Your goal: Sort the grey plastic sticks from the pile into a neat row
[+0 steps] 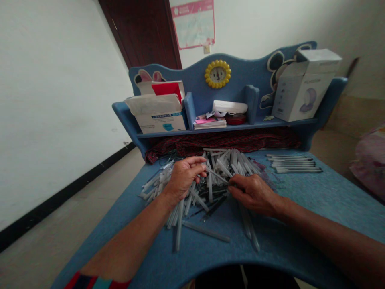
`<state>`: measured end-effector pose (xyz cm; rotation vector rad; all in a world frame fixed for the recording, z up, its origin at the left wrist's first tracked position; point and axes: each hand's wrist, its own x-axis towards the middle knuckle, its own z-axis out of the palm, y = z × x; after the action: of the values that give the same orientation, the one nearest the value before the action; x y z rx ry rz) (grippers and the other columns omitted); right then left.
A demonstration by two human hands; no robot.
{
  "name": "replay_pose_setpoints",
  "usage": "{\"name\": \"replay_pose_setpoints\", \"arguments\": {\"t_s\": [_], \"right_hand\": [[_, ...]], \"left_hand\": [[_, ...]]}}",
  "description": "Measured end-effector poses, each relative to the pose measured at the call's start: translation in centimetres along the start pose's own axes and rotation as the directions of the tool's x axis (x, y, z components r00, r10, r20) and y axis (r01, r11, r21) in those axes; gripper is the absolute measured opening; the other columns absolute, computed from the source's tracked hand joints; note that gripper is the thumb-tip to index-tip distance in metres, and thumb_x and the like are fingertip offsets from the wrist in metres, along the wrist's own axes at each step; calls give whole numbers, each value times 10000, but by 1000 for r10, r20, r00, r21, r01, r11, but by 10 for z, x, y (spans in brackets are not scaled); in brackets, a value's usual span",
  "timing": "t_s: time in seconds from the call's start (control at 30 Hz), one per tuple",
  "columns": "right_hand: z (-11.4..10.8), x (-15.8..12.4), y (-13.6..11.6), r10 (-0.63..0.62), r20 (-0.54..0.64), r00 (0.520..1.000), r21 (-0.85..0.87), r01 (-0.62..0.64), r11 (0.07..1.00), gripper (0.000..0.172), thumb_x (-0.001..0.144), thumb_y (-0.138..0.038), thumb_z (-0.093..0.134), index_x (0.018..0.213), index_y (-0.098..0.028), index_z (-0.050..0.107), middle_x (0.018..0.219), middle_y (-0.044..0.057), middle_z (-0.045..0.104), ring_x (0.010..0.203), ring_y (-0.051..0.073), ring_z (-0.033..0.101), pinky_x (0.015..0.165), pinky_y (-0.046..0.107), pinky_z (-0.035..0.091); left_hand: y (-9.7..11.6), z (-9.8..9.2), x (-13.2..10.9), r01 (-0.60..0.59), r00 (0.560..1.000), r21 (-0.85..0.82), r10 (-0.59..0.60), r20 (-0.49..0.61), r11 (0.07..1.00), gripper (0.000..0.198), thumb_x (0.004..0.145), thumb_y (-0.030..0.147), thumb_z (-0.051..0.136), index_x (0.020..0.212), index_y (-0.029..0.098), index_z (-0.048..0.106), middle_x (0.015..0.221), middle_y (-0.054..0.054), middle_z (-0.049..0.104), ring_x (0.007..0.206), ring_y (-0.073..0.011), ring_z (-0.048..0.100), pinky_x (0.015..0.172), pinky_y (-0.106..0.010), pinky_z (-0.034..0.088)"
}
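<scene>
A heap of clear plastic pen tubes and dark refills (216,172) lies in the middle of the blue desk (315,196). My left hand (183,176) hovers over the heap's left side, fingers pinched on one end of a clear pen tube (217,176). My right hand (254,193) rests on the heap's right side, fingers closed at the tube's other end, among dark refills. A few loose tubes (204,231) lie nearer the desk's front edge.
A neat row of finished pens (293,163) lies at the back right. The desk's blue shelf (228,126) carries a mask box (159,114), papers, a white carton (303,86) and a yellow clock (217,74). Red checked cloth (228,142) lies under it. Floor and white wall lie left.
</scene>
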<state>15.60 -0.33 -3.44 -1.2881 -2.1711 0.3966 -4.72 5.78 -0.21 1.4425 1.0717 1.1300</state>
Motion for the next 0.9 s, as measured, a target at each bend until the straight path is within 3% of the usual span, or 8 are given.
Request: {"name": "replay_pose_setpoints", "arguments": {"t_s": [0.33,0.7,0.9], "right_hand": [[1,-1,0,-15,-26,1000,-3,15,1000,245,861,-330,441,763,-166,594,509,-30,459,454,87,406,491,217,293],[3,0,-2,-10,-66,998,-62,6,998,314,891,-355,397,740,-158,590,543,9,536,477,103,460,512,230,304],[2,0,-1,-23,-49,999,-44,21,999,292,889,-339,411,720,-164,573,528,0,518,467,96,445,504,221,302]], "left_hand": [[3,-10,1,169,963,8,-167,212,986,180,690,279,682,739,135,586,503,14,577,343,-32,407,343,-126,248],[1,1,-1,213,962,-142,-182,203,967,234,641,263,717,698,147,522,470,32,560,324,-28,393,341,-121,272],[-2,5,-4,199,965,-116,-174,197,973,237,647,283,710,690,148,520,465,26,565,317,-35,401,324,-122,282]]}}
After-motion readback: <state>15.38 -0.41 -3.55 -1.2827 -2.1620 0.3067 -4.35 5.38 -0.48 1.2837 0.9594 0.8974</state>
